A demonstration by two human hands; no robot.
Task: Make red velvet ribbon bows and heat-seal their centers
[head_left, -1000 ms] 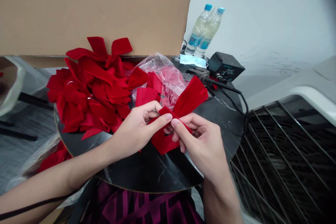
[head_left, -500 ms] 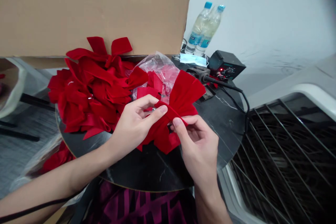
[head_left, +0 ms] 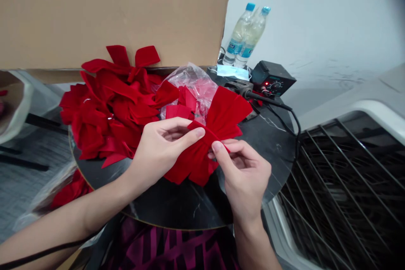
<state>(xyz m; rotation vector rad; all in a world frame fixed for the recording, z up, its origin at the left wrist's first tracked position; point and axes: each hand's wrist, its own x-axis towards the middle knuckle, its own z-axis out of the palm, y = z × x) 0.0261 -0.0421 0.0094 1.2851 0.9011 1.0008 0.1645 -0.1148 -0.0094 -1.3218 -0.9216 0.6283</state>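
Red fabric pieces lie heaped on the tabletop, left of the fingers. The left hand clamps its fingers on one end of a red strip; beyond sits a clear bag. Between both hands, the strip crosses a gathered red bow. The right hand pinches the strip's other end, a black box beyond.
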